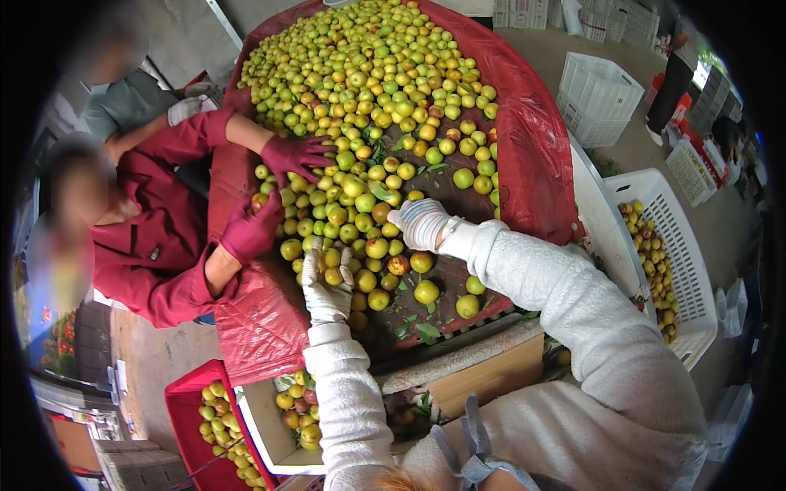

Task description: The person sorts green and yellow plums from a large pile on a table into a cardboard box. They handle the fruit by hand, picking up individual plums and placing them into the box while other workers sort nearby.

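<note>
A large heap of green-yellow round fruit (362, 80), some with reddish-brown patches, covers a sorting table lined with red woven plastic sheeting (528, 123). My left hand (327, 287), in a striped knit glove, is palm up among the fruit at the near left, with its fingers curled around two yellowish fruits (332, 267). In a matching glove, my right hand (420, 224) reaches in from the right, its fingertips at a brownish fruit (381, 213); whether it grips that fruit is hard to tell. Loose green leaves (428, 331) lie on the dark surface near the table's front edge.
A co-worker in maroon gloves (298, 158) works close on the left, one hand on the heap. Another person stands behind. Fruit fills parts of a red-lined crate (178, 393), a white box (264, 423) and a white perforated basket (694, 270). White crates (595, 98) stand at upper right.
</note>
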